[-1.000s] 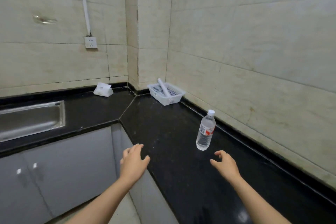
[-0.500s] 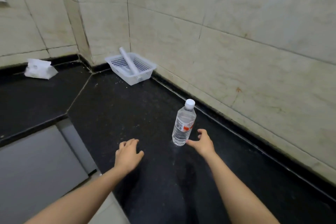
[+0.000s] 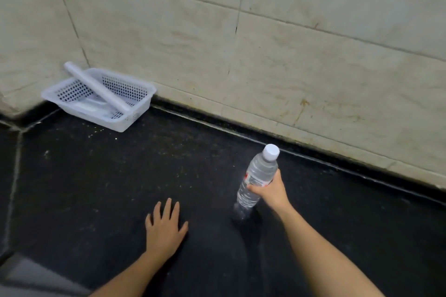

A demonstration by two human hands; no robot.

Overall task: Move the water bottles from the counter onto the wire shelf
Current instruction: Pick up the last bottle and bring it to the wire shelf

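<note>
Head view. One water bottle (image 3: 257, 182) stands on the black worktop (image 3: 108, 176), near the tiled wall (image 3: 265, 55), leaning slightly in this wide-angle view; its base appears to touch the surface, white cap up. Right hand (image 3: 271, 191) is wrapped around the bottle's middle at the label, its fingers (image 3: 253, 187) closed across the front and thumb behind. Left hand (image 3: 165, 228) lies palm-down, spread flat on the worktop, holding nothing, well left of the bottle. White plastic basket (image 3: 135, 113) sits in the far corner against the wall, with a white roll (image 3: 96, 85) lying slantwise across it.

Progress, as judged: grasp made, lift not yet evident. Wire shelf is not in view, so nothing can be counted as placed. No other bottles visible here; whether more remain on the worktop cannot be told. Left to do: lift, carry, set on shelf.
</note>
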